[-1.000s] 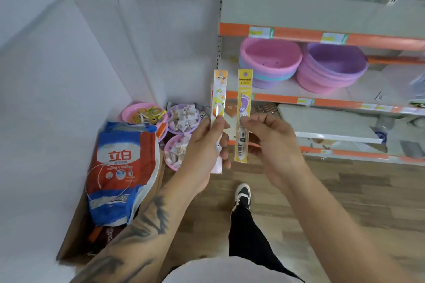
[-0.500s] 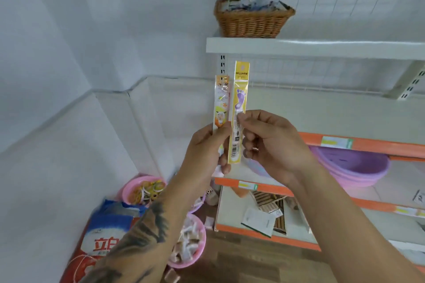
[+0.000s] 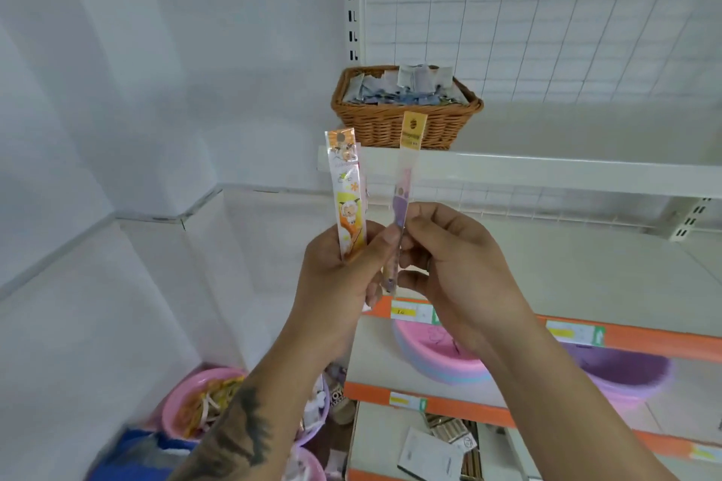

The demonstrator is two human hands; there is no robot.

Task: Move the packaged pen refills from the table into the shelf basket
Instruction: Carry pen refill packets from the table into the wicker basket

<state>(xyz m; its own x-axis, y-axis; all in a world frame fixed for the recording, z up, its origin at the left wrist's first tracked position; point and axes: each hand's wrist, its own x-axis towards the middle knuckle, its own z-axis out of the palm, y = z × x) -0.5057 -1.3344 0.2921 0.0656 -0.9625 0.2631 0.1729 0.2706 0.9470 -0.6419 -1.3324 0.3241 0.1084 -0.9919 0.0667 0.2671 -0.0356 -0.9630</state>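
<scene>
Two packaged pen refills stand upright in front of the white shelf's front edge. The orange cartoon-printed refill pack is pinched near its lower end between thumb and curled fingers of the left hand. Just beside it, the yellow-topped refill pack is pinched at its lower half by the right hand, its top overlapping the wicker basket. That basket sits at the left end of the white shelf, filled with small packets. Pink and purple plastic basins sit on the orange-edged shelf below.

no legible text, refill packs and shelf price tags blurred
</scene>
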